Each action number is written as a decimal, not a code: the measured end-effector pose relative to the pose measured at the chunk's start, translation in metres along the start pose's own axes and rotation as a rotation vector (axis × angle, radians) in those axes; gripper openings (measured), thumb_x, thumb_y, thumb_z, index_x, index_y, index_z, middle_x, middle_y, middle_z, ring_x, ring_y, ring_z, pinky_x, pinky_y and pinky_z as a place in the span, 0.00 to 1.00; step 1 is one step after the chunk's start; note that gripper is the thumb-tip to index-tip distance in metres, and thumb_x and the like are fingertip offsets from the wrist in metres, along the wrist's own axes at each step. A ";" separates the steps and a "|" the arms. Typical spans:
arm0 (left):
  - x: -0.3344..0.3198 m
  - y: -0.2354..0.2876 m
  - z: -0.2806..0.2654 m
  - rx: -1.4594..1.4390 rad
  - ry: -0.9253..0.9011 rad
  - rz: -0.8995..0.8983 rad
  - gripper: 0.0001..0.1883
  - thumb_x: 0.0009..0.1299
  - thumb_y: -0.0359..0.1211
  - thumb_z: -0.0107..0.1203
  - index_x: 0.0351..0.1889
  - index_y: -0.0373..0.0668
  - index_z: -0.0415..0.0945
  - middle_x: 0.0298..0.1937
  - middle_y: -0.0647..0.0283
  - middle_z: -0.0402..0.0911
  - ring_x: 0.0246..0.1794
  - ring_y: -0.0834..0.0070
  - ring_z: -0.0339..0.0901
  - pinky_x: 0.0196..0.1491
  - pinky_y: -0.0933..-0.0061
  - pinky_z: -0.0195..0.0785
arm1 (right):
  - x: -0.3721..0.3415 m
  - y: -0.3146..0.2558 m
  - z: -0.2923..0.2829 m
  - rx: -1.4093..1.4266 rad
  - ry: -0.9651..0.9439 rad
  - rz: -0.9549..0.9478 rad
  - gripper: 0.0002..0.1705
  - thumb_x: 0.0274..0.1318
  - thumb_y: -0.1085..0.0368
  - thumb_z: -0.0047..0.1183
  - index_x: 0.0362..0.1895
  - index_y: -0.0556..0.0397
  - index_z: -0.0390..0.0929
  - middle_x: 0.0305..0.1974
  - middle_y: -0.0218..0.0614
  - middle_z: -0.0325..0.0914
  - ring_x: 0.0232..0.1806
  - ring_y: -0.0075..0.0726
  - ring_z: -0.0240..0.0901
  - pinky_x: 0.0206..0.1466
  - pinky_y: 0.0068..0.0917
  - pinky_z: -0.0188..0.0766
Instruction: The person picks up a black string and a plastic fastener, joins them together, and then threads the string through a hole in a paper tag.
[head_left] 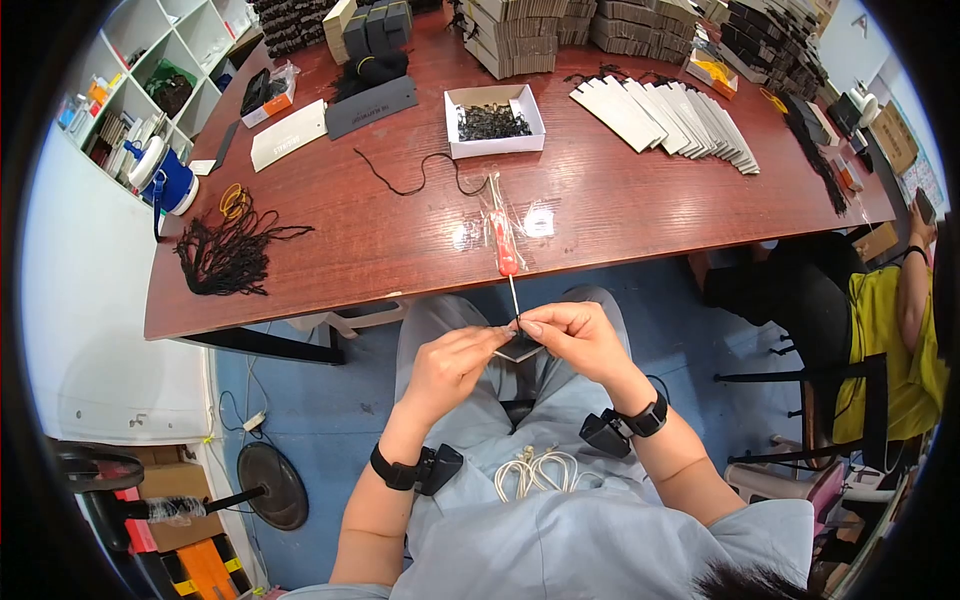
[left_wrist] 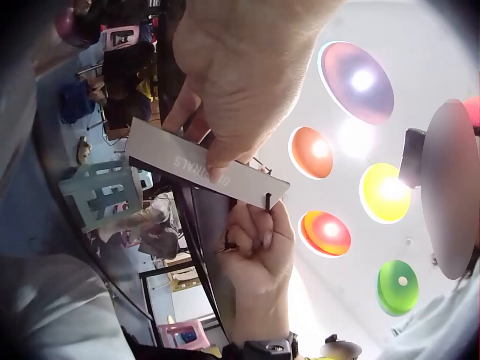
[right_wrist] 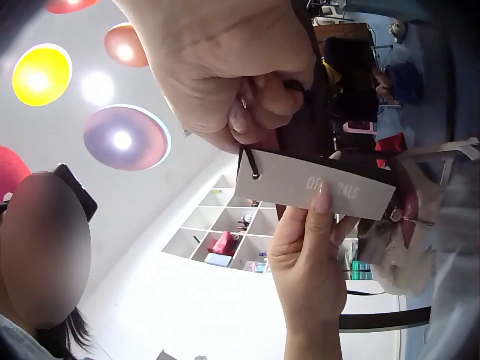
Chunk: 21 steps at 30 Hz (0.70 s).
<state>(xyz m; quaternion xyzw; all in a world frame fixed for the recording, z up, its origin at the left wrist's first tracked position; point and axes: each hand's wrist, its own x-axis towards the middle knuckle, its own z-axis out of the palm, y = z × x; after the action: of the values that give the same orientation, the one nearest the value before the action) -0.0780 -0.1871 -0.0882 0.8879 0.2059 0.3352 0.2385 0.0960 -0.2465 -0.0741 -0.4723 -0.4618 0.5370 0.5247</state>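
A hang tag [right_wrist: 285, 180] with "ORIGINALS" lettering is held over the lap, just off the table's front edge. My left hand [head_left: 455, 365] grips it, the thumb [right_wrist: 322, 199] lying flat across its printed face. A black cord [right_wrist: 253, 163] passes through the hole at the tag's end. At that end my right hand [head_left: 580, 340] has its fingers curled in and pinches the cord; part of the cord is hidden inside the fingers. A red-handled tool [head_left: 505, 245] lies at the table edge, its thin metal shaft pointing at my fingertips.
On the table [head_left: 380, 235] are a white box [head_left: 497, 146] of small black pieces, a bundle of black cords [head_left: 225, 252], a fanned row of pale tags [head_left: 665, 115] and stacked tags [head_left: 515, 45] behind. Another person [head_left: 880, 330] sits at the right.
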 end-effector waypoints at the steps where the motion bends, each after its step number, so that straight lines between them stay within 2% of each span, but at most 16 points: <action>1: 0.000 0.000 0.000 0.005 0.001 0.002 0.10 0.53 0.25 0.49 0.35 0.40 0.74 0.34 0.62 0.77 0.34 0.70 0.74 0.35 0.75 0.68 | 0.000 0.000 0.000 -0.001 0.001 -0.001 0.09 0.50 0.68 0.48 0.34 0.61 0.74 0.26 0.27 0.75 0.27 0.12 0.65 0.31 0.10 0.63; 4: -0.002 0.000 -0.002 -0.002 -0.007 -0.005 0.10 0.53 0.25 0.50 0.34 0.40 0.74 0.34 0.62 0.77 0.34 0.70 0.74 0.35 0.75 0.68 | 0.001 -0.002 -0.003 -0.103 0.003 -0.009 0.07 0.47 0.71 0.49 0.32 0.60 0.75 0.27 0.27 0.73 0.28 0.14 0.65 0.31 0.12 0.63; 6: -0.005 0.001 -0.003 -0.015 -0.017 -0.016 0.10 0.53 0.25 0.50 0.34 0.40 0.74 0.34 0.62 0.77 0.34 0.70 0.74 0.35 0.75 0.68 | 0.004 -0.003 -0.006 -0.264 0.016 -0.317 0.05 0.45 0.73 0.49 0.30 0.59 0.75 0.29 0.29 0.71 0.30 0.18 0.65 0.32 0.14 0.63; 7: -0.007 0.002 -0.003 -0.080 -0.040 -0.057 0.11 0.52 0.24 0.51 0.34 0.39 0.74 0.34 0.61 0.77 0.34 0.68 0.75 0.35 0.75 0.68 | 0.003 -0.002 -0.006 -0.117 0.015 -0.286 0.04 0.44 0.74 0.48 0.27 0.60 0.74 0.31 0.31 0.69 0.32 0.21 0.65 0.34 0.17 0.62; 8: -0.009 0.003 -0.003 -0.146 -0.064 -0.097 0.11 0.51 0.22 0.51 0.34 0.38 0.75 0.33 0.59 0.77 0.34 0.67 0.75 0.36 0.74 0.67 | 0.002 -0.005 -0.008 -0.117 0.014 -0.285 0.04 0.44 0.74 0.48 0.27 0.60 0.74 0.31 0.31 0.69 0.32 0.21 0.65 0.34 0.17 0.62; 10: -0.013 0.005 -0.002 -0.180 -0.085 -0.127 0.10 0.51 0.23 0.51 0.33 0.37 0.75 0.32 0.59 0.77 0.33 0.67 0.75 0.35 0.75 0.67 | -0.001 -0.012 -0.011 0.156 -0.030 -0.101 0.03 0.45 0.73 0.46 0.24 0.60 0.72 0.29 0.30 0.69 0.31 0.23 0.64 0.38 0.20 0.61; 12: -0.016 0.007 -0.001 -0.216 -0.109 -0.156 0.09 0.52 0.23 0.52 0.32 0.37 0.75 0.32 0.59 0.77 0.32 0.68 0.75 0.34 0.76 0.66 | -0.002 -0.010 -0.013 0.238 -0.054 -0.095 0.05 0.44 0.71 0.45 0.23 0.60 0.70 0.29 0.31 0.68 0.31 0.24 0.64 0.39 0.21 0.60; 14: -0.018 0.010 -0.001 -0.334 -0.155 -0.248 0.08 0.52 0.24 0.52 0.31 0.35 0.75 0.30 0.58 0.77 0.28 0.68 0.75 0.31 0.77 0.66 | -0.001 -0.005 -0.014 0.460 -0.176 -0.126 0.06 0.45 0.70 0.43 0.23 0.59 0.70 0.26 0.33 0.67 0.31 0.26 0.63 0.39 0.22 0.59; 15: -0.018 0.011 -0.001 -0.334 -0.158 -0.248 0.08 0.52 0.24 0.52 0.31 0.35 0.75 0.30 0.58 0.77 0.28 0.68 0.75 0.31 0.77 0.66 | 0.001 -0.003 -0.014 0.462 -0.174 -0.126 0.06 0.45 0.70 0.43 0.23 0.59 0.70 0.26 0.33 0.67 0.31 0.26 0.63 0.39 0.22 0.59; 17: -0.018 0.013 -0.002 -0.444 -0.176 -0.276 0.09 0.54 0.25 0.51 0.34 0.36 0.74 0.26 0.58 0.76 0.22 0.70 0.72 0.26 0.77 0.64 | 0.005 0.000 -0.012 0.802 -0.334 -0.196 0.08 0.48 0.68 0.41 0.28 0.60 0.70 0.30 0.40 0.70 0.27 0.28 0.64 0.34 0.22 0.62; 18: -0.019 0.014 -0.002 -0.445 -0.179 -0.278 0.09 0.54 0.25 0.51 0.34 0.36 0.74 0.26 0.58 0.76 0.22 0.70 0.72 0.26 0.77 0.64 | 0.004 -0.001 -0.013 0.805 -0.331 -0.195 0.08 0.48 0.68 0.41 0.28 0.60 0.70 0.30 0.40 0.70 0.27 0.28 0.64 0.34 0.22 0.62; 20: -0.020 0.016 -0.003 -0.485 -0.244 -0.305 0.09 0.54 0.26 0.52 0.34 0.36 0.74 0.22 0.58 0.74 0.20 0.76 0.70 0.25 0.78 0.61 | 0.001 -0.005 -0.014 0.954 -0.355 -0.122 0.12 0.50 0.66 0.39 0.37 0.59 0.70 0.38 0.47 0.71 0.20 0.30 0.65 0.27 0.20 0.65; 21: -0.019 0.017 -0.005 -0.486 -0.248 -0.307 0.09 0.54 0.26 0.52 0.34 0.36 0.74 0.22 0.58 0.74 0.20 0.76 0.70 0.25 0.78 0.61 | -0.002 -0.011 -0.013 0.848 -0.338 -0.113 0.18 0.51 0.69 0.39 0.48 0.57 0.65 0.46 0.50 0.67 0.15 0.24 0.65 0.20 0.15 0.64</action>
<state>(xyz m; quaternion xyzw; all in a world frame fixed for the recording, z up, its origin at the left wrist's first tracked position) -0.0916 -0.2097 -0.0847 0.7974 0.2208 0.2237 0.5151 0.1100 -0.2482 -0.0652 -0.0956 -0.3053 0.7185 0.6176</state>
